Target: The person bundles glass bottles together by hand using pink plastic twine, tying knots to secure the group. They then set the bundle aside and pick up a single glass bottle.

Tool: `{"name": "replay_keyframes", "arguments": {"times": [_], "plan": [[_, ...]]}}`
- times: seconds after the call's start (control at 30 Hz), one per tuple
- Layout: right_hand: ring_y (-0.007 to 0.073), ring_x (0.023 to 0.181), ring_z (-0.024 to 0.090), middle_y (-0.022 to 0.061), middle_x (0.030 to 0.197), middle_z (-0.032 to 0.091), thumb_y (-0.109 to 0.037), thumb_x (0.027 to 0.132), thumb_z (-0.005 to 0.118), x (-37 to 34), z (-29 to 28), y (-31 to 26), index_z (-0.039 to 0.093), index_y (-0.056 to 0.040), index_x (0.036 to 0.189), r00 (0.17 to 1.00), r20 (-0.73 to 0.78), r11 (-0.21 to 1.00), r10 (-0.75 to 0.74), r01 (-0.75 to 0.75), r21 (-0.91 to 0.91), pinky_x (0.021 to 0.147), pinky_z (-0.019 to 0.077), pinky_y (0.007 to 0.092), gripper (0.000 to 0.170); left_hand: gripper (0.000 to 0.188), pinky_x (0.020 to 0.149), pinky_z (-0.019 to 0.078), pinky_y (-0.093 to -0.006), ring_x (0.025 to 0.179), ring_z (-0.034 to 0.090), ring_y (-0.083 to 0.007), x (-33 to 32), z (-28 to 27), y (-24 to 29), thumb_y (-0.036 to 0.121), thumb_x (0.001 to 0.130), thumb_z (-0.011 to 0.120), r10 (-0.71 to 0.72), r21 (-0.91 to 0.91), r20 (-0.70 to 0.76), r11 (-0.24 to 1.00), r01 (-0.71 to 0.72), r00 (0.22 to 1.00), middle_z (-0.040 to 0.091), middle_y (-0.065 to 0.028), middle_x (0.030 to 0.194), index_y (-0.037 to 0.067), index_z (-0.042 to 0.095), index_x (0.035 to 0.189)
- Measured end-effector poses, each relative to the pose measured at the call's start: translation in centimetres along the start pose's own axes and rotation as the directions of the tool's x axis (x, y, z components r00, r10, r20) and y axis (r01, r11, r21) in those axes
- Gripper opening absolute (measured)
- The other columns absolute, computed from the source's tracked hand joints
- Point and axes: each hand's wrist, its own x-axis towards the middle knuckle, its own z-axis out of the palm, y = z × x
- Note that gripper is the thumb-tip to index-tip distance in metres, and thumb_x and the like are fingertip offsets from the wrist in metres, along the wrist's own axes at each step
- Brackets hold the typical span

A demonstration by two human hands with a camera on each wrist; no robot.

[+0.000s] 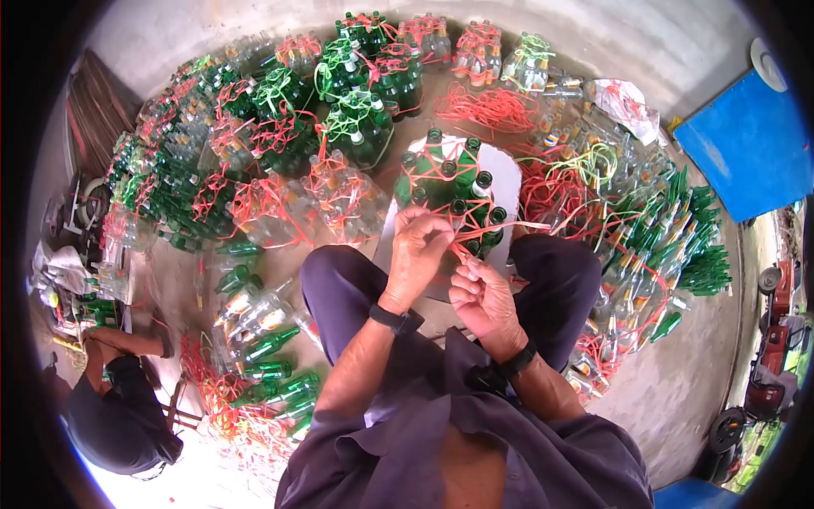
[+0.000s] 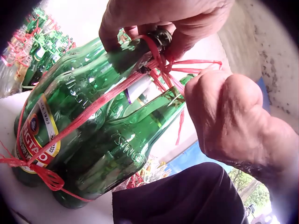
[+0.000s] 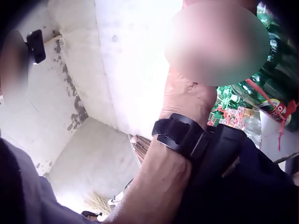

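Green glass bottles (image 1: 441, 188) stand grouped on a white board (image 1: 506, 174) between the person's knees, bound with red plastic strap (image 2: 88, 112). At the near side of the group, the left hand (image 1: 415, 250) pinches the strap by a bottle neck; in the left wrist view that hand (image 2: 163, 18) curls round the neck with strap at its fingertips. Close beside it on the right, the right hand (image 1: 486, 301) grips the strap with curled fingers, also seen as a fist (image 2: 233, 112) in the left wrist view. In the right wrist view a blurred patch hides most of the fingers.
Tied bundles of green and clear bottles (image 1: 339, 199) fill the left and back. Loose red strap (image 1: 487, 109) lies behind the board. More bottles (image 1: 644, 280) lie at the right, near a blue panel (image 1: 750, 144). Another person (image 1: 123, 416) sits at the lower left.
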Motion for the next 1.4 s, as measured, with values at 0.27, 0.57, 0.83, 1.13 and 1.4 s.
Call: {"name": "replay_keyframes", "arguments": {"times": [0.27,0.57,0.83,1.13,1.4], "plan": [[0.0045,0.061,0.043,-0.0044,0.075,0.050,-0.008,0.092,0.068,-0.4,0.8,0.9,0.060,-0.0060,0.101,0.996,0.094,0.999,0.001,-0.005,0.043,0.053,0.0346,0.0191,0.013,0.010,0.096,0.0450,-0.0368,0.113,0.051,-0.0273,0.0,-0.2,1.0,0.004,0.080,0.075,0.091,0.140,-0.003,0.986,-0.090,0.996,0.060,-0.0104,0.104,0.006,0.071,0.089],[0.0042,0.060,0.043,-0.0064,0.079,0.051,-0.006,0.093,0.065,-0.7,1.0,1.7,0.058,-0.0155,0.136,0.993,0.120,1.000,-0.020,0.020,0.002,0.054,0.0348,0.0193,0.045,0.011,0.100,0.0417,-0.0343,0.116,0.050,-0.0266,0.0,-0.4,0.8,0.005,0.083,0.075,0.060,0.191,0.042,0.979,-0.067,0.997,0.054,-0.0121,0.113,0.007,0.071,0.093],[0.0029,0.062,0.045,-0.0050,0.086,0.058,-0.005,0.095,0.066,-1.1,1.3,3.2,0.058,-0.0165,0.142,0.944,0.019,0.830,-0.330,0.300,-0.470,0.055,0.0378,0.0180,0.050,0.010,0.101,0.0413,-0.0345,0.117,0.049,-0.0265,0.0,-0.4,0.5,0.006,0.081,0.076,0.062,0.140,0.034,0.988,-0.066,0.997,0.054,-0.0114,0.111,0.007,0.072,0.091],[0.0058,0.093,0.058,0.0002,0.107,0.062,0.002,0.097,0.063,0.0,-0.1,3.9,0.048,-0.0044,0.150,0.823,0.340,0.464,-0.456,0.546,-0.698,0.087,0.0530,0.0256,0.056,0.014,0.101,0.0409,-0.0348,0.116,0.049,-0.0257,0.1,-0.3,0.2,0.001,0.079,0.076,0.069,0.183,0.032,0.980,-0.073,0.997,0.053,-0.0103,0.111,0.008,0.072,0.090],[0.0054,0.092,0.058,-0.0001,0.102,0.064,0.005,0.092,0.068,0.2,0.5,2.8,0.059,-0.0032,0.139,0.894,0.223,0.604,-0.389,0.430,-0.671,0.084,0.0520,0.0241,0.049,0.014,0.100,0.0410,-0.0334,0.116,0.049,-0.0252,0.1,-0.4,0.2,-0.001,0.080,0.075,0.061,0.154,0.053,0.986,-0.069,0.997,0.052,-0.0096,0.111,0.008,0.072,0.090]]}}
